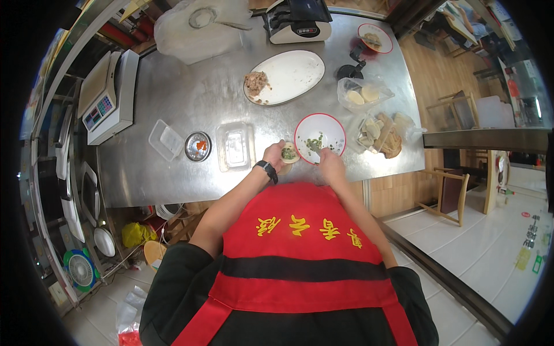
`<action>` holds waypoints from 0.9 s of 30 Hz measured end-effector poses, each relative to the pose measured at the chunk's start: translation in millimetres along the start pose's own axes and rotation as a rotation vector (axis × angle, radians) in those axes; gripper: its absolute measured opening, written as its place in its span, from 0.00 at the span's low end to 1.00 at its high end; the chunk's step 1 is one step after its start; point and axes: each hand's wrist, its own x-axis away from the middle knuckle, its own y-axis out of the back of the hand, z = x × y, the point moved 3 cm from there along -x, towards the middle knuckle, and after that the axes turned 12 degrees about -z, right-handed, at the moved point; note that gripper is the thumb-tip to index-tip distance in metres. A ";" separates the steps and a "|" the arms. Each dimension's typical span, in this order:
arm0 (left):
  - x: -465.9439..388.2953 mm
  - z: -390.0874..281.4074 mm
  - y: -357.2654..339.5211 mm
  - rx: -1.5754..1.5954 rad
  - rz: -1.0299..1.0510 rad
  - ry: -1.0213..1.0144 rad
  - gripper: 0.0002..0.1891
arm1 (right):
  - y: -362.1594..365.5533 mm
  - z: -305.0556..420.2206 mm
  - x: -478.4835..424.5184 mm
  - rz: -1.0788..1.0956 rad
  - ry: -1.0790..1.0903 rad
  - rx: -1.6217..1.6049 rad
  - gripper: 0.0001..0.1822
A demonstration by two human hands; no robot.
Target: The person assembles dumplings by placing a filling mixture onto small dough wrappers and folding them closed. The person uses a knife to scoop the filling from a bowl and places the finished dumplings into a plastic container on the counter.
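Note:
In my left hand (pixel 274 156) lies a small round dough wrapper (pixel 289 153) topped with green-flecked filling, close to the left rim of a red-rimmed white bowl (pixel 331 125). My right hand (pixel 332 165) reaches over the bowl's near right side, gripping a utensil (pixel 314 148) whose end dips among the chopped greens (pixel 315 142). Fingers cover most of the utensil, so its exact kind is unclear. Left of my left hand stands a clear plastic container (pixel 235 147). A bag of pale round wrappers (pixel 371 131) sits to the right of the bowl.
An oval white plate (pixel 294 75) holds a lump of minced meat (pixel 256 83). A steel dish (pixel 198 147) with orange bits and another plastic tub (pixel 166 140) stand left. A weighing scale (pixel 106 99) occupies the steel table's (pixel 181 95) left end; a banknote counter (pixel 298 26) stands behind.

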 end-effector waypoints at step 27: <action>7.5 -12.2 20.1 0.129 0.123 0.088 0.18 | -9.0 14.1 26.1 0.284 0.163 -0.587 0.12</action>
